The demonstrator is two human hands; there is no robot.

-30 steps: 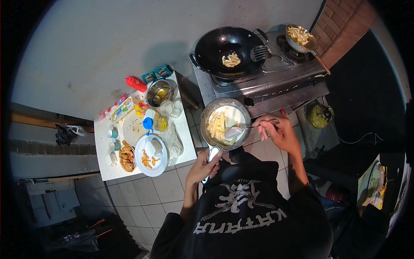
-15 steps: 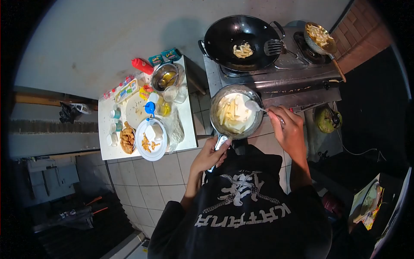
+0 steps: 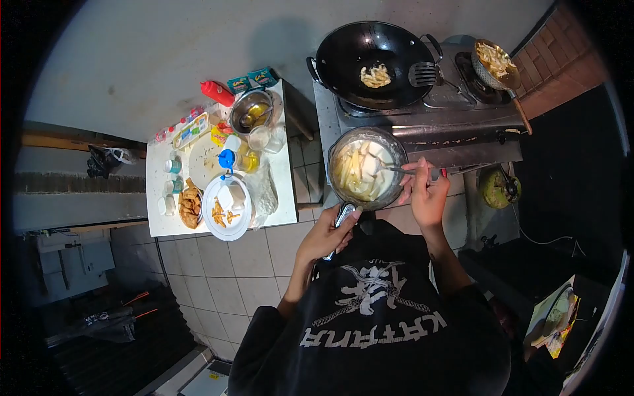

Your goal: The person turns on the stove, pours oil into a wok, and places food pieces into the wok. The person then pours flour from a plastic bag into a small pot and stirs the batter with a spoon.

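Observation:
My left hand (image 3: 323, 236) is wrapped around the handle (image 3: 341, 220) of a metal saucepan (image 3: 335, 186), held in front of the stove. Inside the pan, pale potato strips (image 3: 356, 170) lie in a white liquid. A metal spoon (image 3: 395, 167) is gripped in the fingers of my right hand (image 3: 428, 195); its bowl is dipped into the liquid among the strips and hidden there. Beyond the pan, a black wok (image 3: 343, 49) sits on the stove with a small heap of fries (image 3: 376, 76) in it. A slotted spatula (image 3: 422, 74) rests at the wok's right side.
A strainer (image 3: 484, 71) full of fries stands on the right of the stove (image 3: 456, 135). The white table (image 3: 281, 208) at left carries a plate (image 3: 228, 232) with fried pieces, a steel bowl (image 3: 249, 100), a red squeeze bottle (image 3: 217, 93), a blue-lidded oil jar (image 3: 247, 162) and several containers.
The spoon has gone from above the liquid's surface down into it among the potato strips. My right hand has shifted slightly left and tilted. My left hand keeps its hold on the saucepan.

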